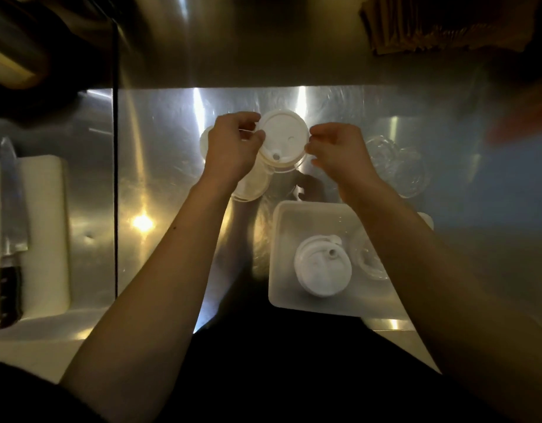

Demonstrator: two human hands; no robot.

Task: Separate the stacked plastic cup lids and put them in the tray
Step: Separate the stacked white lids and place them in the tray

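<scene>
Dark clothing fills the bottom edge, nearest the lens, with both bare forearms reaching out over a steel counter (159, 184). Far left, a knife (10, 227) lies on a white cutting board (46, 233), its handle in shadow. Further right, the left hand (233, 145) pinches the rim of a stack of white lids (283, 137), fingers curled; more lids (251, 186) lie half hidden beneath its wrist. The right hand (336, 151) grips the stack's opposite edge, fingertips bent inward. Below, a white tray (281, 264) holds one white lid (323, 268) and a clear lid (365, 257), partly covered by the right forearm. Clear domed lids (397, 166) at right are hard to make out.
</scene>
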